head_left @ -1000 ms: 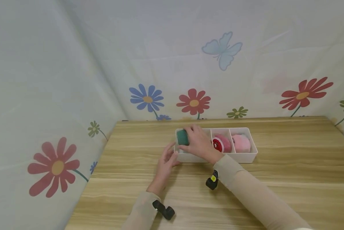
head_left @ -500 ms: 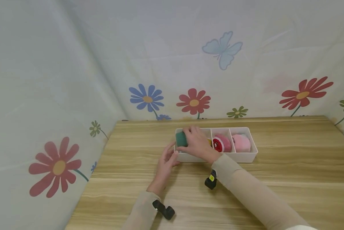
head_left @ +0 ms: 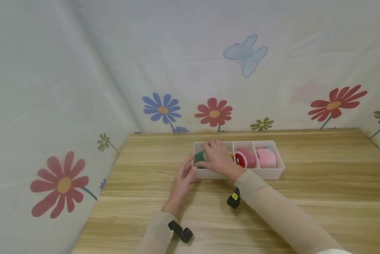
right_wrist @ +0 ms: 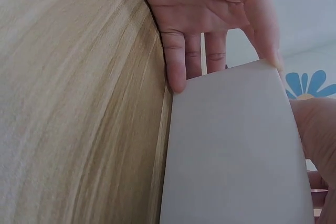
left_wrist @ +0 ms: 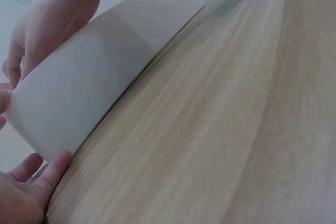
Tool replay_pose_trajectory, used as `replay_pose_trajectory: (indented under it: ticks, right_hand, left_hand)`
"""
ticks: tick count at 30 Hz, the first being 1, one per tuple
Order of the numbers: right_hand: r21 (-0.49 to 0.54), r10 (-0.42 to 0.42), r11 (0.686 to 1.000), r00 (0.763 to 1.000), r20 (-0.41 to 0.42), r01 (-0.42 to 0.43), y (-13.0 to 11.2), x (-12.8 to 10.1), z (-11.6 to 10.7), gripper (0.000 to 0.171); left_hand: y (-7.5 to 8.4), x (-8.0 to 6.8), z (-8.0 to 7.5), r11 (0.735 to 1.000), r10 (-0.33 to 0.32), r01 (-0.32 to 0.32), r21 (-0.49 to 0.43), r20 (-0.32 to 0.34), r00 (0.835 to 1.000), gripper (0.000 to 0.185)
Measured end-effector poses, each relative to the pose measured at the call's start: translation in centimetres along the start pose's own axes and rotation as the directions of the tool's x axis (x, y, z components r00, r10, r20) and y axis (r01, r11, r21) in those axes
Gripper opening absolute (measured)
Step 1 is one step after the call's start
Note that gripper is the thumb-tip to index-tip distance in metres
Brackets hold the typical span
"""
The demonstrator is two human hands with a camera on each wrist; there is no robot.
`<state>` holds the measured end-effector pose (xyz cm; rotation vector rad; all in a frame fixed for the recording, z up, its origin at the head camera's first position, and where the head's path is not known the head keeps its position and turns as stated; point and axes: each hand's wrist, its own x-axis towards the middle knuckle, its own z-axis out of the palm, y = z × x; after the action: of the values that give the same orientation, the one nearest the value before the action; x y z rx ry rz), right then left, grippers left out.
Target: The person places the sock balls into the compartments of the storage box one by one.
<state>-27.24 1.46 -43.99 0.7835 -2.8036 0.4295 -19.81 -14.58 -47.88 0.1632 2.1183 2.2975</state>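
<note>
In the head view, my right hand (head_left: 220, 157) reaches into the left part of a long white divided box (head_left: 239, 173). Its thumb and fingers hold a dark green ribbed roll (head_left: 199, 157), which looks like a rolled sock, down inside the leftmost section. My left hand (head_left: 182, 180) is at the box's left end. In the right wrist view the left fingers (right_wrist: 194, 56) lie straight against the end wall, and the thumb touches the top corner. Something yellow (head_left: 231, 156) shows just past the right hand, mostly hidden by it.
Two more rolls sit in the right-hand compartments: a pink one with a red and white end (head_left: 245, 158) and a pale pink one (head_left: 266, 158). Under the box is a wood-grain table (head_left: 320, 183). A flower-printed cloth (head_left: 190, 63) hangs behind and at the left.
The green roll has gone lower into the left end of the box, with my right hand following slightly. The yellow thing has come into sight beside it. My left hand has stayed put.
</note>
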Motion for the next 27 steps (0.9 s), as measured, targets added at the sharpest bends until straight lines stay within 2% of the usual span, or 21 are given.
replay_pose_trajectory:
  ticks: [11, 18, 25, 27]
  right_hand:
    - [0.041, -0.025, 0.999, 0.998, -0.05, 0.027, 0.1, -0.3, -0.8, 0.063]
    - [0.093, -0.096, 0.989, 0.984, -0.151, 0.111, 1.0, -1.1, -0.9, 0.051]
    - [0.11, -0.111, 0.985, 0.974, -0.195, 0.134, 1.5, -2.0, -1.2, 0.045]
    - [0.108, -0.114, 0.984, 0.972, -0.206, 0.138, 1.7, -2.3, -1.2, 0.045]
  left_hand:
    - [0.0, 0.1, -0.2, 1.0, -0.005, 0.006, 0.003, -0.012, 1.0, 0.047]
    - [-2.3, 1.3, -0.6, 1.0, 0.003, -0.004, -0.016, -0.048, 0.999, 0.048]
    - [-2.1, 1.3, -0.9, 0.999, -0.026, 0.023, -0.048, -0.062, 0.998, 0.047]
    - [-2.9, 1.6, -1.3, 0.999, -0.027, 0.024, -0.041, -0.066, 0.997, 0.047]
